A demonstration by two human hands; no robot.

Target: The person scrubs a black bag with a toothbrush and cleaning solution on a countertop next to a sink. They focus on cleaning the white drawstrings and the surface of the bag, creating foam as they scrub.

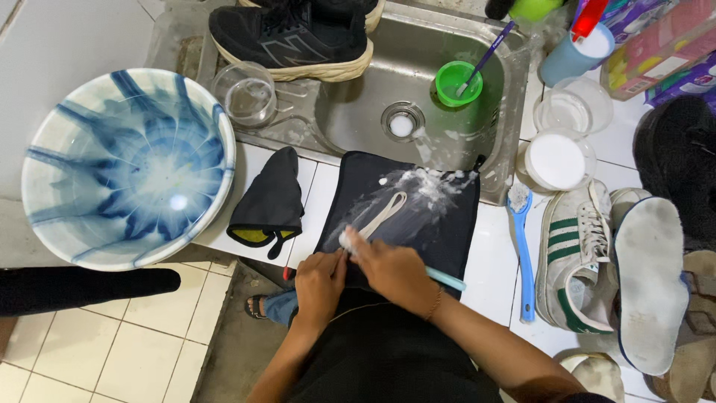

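A: Your right hand (395,272) is closed round a pale blue toothbrush (446,279), its head down at the near end of a cream shoelace (382,216). Your left hand (319,282) is pinched shut on that same end, holding it against the black mat (406,216).

B: And the lace itself?

A: It lies as a long loop on the mat, running away from you toward the sink (418,104), with foam (429,183) scattered past its far end. The mat sits on the white tiled worktop (492,261), and its far edge hangs over the sink's rim.

B: So how do you scrub it well?

A: I'd judge short strokes are best, brushing away from your pinching fingers so the lace stays taut and does not bunch. Keep your left hand just beside the bristles; if it sits far off, the lace will likely slide with the brush.

B: Anything to watch?

A: The foam is at the far end, so pull some toward you before you brush, or you scrub nearly dry. Turn the lace over as well, since only one face shows. The green cup (459,82) in the sink holds a second brush, and a blue long-handled brush (523,254) lies to your right beside a white and green shoe (578,254). Mind that your right elbow does not catch them.
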